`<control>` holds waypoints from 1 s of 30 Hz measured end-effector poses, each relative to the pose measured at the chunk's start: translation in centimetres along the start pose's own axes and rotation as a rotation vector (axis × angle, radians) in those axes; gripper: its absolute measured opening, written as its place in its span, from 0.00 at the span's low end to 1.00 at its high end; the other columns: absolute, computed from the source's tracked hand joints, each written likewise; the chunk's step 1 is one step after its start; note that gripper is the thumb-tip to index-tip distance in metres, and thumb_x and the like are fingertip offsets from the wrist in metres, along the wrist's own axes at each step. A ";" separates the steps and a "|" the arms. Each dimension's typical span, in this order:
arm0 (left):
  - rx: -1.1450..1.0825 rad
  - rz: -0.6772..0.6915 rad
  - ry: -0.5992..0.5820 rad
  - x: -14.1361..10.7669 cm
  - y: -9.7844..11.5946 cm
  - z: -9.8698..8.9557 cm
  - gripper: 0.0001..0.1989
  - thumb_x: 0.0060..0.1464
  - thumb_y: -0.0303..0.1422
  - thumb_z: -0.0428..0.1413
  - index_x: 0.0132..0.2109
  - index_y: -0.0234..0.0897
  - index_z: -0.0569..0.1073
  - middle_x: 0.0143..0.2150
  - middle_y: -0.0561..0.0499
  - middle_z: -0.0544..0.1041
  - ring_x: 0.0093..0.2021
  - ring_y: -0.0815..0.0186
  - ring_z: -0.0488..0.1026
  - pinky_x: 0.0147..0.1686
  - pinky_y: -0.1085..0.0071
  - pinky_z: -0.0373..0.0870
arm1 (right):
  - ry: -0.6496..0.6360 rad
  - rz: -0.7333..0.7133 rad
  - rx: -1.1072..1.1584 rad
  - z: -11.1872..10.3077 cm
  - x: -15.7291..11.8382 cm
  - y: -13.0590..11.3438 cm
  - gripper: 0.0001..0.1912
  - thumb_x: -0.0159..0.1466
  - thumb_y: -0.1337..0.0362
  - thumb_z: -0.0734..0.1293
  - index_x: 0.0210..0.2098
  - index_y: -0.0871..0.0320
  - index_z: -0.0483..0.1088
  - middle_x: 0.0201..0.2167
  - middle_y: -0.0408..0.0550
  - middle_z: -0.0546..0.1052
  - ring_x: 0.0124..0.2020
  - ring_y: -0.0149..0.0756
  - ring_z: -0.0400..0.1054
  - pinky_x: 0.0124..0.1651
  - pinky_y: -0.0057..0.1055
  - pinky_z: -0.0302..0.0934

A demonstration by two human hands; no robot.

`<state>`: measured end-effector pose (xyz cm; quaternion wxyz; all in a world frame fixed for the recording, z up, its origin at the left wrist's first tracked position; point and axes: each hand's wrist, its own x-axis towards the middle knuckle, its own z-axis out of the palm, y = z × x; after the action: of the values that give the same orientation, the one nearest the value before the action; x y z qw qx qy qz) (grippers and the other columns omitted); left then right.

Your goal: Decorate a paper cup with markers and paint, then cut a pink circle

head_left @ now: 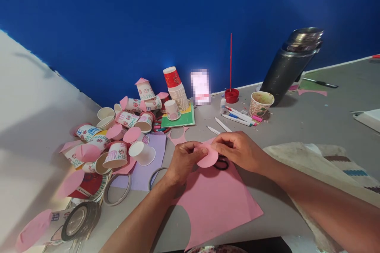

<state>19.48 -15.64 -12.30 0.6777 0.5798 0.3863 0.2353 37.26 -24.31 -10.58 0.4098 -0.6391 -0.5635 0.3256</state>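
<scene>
Between my two hands is a small pink paper circle (208, 159). My left hand (184, 161) pinches its left side, with the thumb lying on top. At the upper right edge, my right hand (237, 148) grips the same circle between thumb and fingertips. Below them lies a large pink sheet (219, 205) with a rounded cutout on its left side. The dark handle of a pair of scissors (222, 163) shows on the sheet beneath the circle, its blades hidden. A pink paper scrap (178, 137) lies just beyond my left hand.
Decorated paper cups (115, 154) with pink paper tops pile up at left, near tape rolls (118, 189) and a purple sheet (157, 146). Behind are stacked cups (179, 97) and markers (237, 118). A dark flask (287, 67), a patterned cup (261, 104) and a cloth (297, 166) stand or lie at right.
</scene>
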 end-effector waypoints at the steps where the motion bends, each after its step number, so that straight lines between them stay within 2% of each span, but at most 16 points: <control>1: -0.026 -0.012 -0.010 0.1 -0.1 -0.1 0.18 0.41 0.44 0.72 0.28 0.32 0.80 0.25 0.52 0.73 0.26 0.71 0.65 0.26 0.74 0.59 | -0.011 0.009 0.058 -0.2 0.1 0.0 0.16 0.64 0.54 0.65 0.26 0.57 0.72 0.24 0.43 0.75 0.26 0.32 0.64 0.29 0.29 0.56; 5: -0.089 -0.025 -0.018 0.4 -0.5 -0.4 0.18 0.40 0.43 0.74 0.30 0.32 0.82 0.27 0.50 0.77 0.29 0.69 0.69 0.30 0.73 0.63 | -0.069 0.052 0.182 -0.6 0.3 0.0 0.18 0.63 0.50 0.68 0.28 0.59 0.74 0.24 0.42 0.74 0.24 0.30 0.63 0.27 0.28 0.56; 9: -0.124 -0.032 -0.006 0.5 -0.5 -0.4 0.19 0.37 0.43 0.75 0.31 0.33 0.82 0.27 0.51 0.77 0.27 0.70 0.69 0.30 0.73 0.63 | -0.092 0.036 0.198 -0.5 0.2 0.1 0.16 0.63 0.52 0.68 0.33 0.60 0.77 0.26 0.43 0.76 0.27 0.31 0.66 0.30 0.27 0.58; 16: -0.116 0.019 -0.092 0.3 -0.5 -0.4 0.17 0.40 0.42 0.75 0.30 0.32 0.82 0.28 0.48 0.79 0.29 0.67 0.71 0.30 0.71 0.65 | -0.070 0.025 0.212 -0.2 0.2 0.1 0.14 0.63 0.55 0.67 0.29 0.59 0.74 0.23 0.42 0.74 0.24 0.29 0.63 0.27 0.27 0.56; 21: -0.074 0.064 -0.062 0.2 -0.2 -0.1 0.16 0.40 0.41 0.74 0.29 0.33 0.83 0.27 0.49 0.77 0.28 0.68 0.69 0.30 0.72 0.64 | -0.082 0.033 0.268 0.0 0.2 0.2 0.10 0.62 0.58 0.68 0.34 0.59 0.76 0.25 0.41 0.75 0.24 0.28 0.64 0.26 0.26 0.56; 30: -0.095 0.045 0.014 0.3 -0.3 0.0 0.18 0.37 0.40 0.75 0.30 0.33 0.81 0.26 0.51 0.77 0.26 0.71 0.68 0.28 0.74 0.62 | -0.099 0.015 0.312 -0.1 0.0 0.2 0.13 0.63 0.55 0.68 0.32 0.60 0.74 0.23 0.40 0.72 0.22 0.26 0.61 0.26 0.26 0.57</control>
<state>19.61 -15.51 -12.65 0.6961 0.5539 0.3663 0.2727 37.41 -24.29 -10.74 0.4735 -0.5550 -0.5209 0.4432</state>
